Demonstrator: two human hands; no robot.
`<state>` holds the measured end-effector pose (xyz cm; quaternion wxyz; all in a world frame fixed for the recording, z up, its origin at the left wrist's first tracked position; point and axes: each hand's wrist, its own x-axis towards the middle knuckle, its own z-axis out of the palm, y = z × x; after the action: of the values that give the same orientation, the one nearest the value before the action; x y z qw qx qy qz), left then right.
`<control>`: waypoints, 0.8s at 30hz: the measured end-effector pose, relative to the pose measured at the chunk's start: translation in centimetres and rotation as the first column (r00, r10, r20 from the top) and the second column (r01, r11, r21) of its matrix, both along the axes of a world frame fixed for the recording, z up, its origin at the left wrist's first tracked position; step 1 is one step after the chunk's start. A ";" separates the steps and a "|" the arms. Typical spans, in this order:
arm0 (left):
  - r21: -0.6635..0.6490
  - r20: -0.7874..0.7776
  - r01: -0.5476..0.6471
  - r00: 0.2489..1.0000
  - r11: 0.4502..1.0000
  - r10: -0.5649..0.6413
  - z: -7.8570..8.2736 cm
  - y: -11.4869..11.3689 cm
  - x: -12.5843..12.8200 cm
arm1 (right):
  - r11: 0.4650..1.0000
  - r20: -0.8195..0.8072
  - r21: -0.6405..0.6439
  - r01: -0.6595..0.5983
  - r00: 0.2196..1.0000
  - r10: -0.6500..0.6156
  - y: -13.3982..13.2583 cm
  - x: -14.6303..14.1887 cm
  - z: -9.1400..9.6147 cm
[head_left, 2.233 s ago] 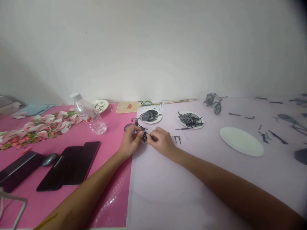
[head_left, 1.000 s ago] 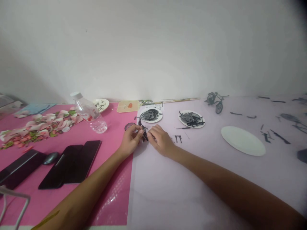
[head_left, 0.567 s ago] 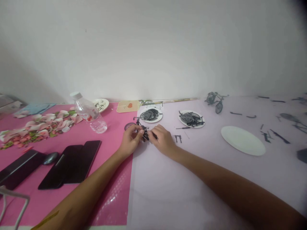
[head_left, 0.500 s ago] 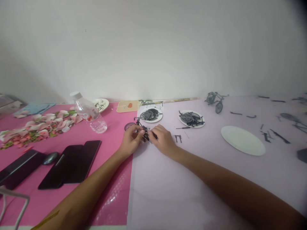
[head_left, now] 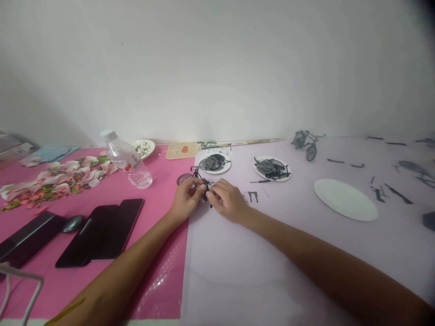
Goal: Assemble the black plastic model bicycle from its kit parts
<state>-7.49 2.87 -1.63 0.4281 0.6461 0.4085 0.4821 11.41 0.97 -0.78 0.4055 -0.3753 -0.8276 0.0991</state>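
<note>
A small black model bicycle (head_left: 197, 174) is between my two hands, its spoked front wheel and handlebar pointing left and away. My left hand (head_left: 187, 195) pinches its frame between thumb and fingers. From the right, my right hand (head_left: 227, 199) has its thumb and fingertips closed at the bicycle's rear part, which the fingers mostly hide. Just beyond stand two white plates, the left plate (head_left: 224, 170) and the right plate (head_left: 287, 175), both holding black bicycle parts and spoked wheels. A screwdriver-like black tool (head_left: 260, 181) and a small black bracket-shaped part (head_left: 253, 196) lie right of my right hand.
On the left are a tilted clear bottle (head_left: 131, 165), petal-like pink and white pieces (head_left: 61, 174), a black tablet-like device (head_left: 102, 233) and a mouse (head_left: 72, 223). To the right lie a white oval plate (head_left: 345, 200), another model bicycle (head_left: 306, 142) and scattered black parts.
My right hand's fingers have shifted slightly and curled in at the bicycle's rear, covering it differently. The left hand keeps its hold.
</note>
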 end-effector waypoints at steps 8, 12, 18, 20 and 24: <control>-0.025 0.052 0.015 0.999 1.000 -0.014 0.5 -0.1 0.2 | 0.998 -0.014 -0.058 -0.019 1.000 0.019 -0.1 0.2 0.3; -0.018 0.056 0.011 0.998 1.000 -0.010 0.1 0.0 0.0 | 0.996 -0.086 -0.076 0.046 0.995 -0.052 0.0 0.3 0.0; -0.024 0.084 0.032 0.996 0.999 -0.030 -0.5 0.4 -0.2 | 0.999 -0.128 -0.046 -0.009 0.992 0.003 0.1 0.4 -0.3; -0.023 0.089 0.028 0.996 0.999 -0.026 -0.4 0.4 -0.2 | 0.999 -0.126 -0.043 -0.023 0.992 0.017 0.2 0.5 -0.3; 0.000 0.067 0.010 0.998 1.000 -0.010 -0.2 0.4 -0.3 | 0.998 -0.126 -0.042 -0.039 0.992 0.034 0.3 0.5 -0.3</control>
<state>-7.77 3.27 -1.84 0.4440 0.6315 0.3909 0.5013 11.87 1.24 -1.07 0.4461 -0.3622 -0.8048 0.1483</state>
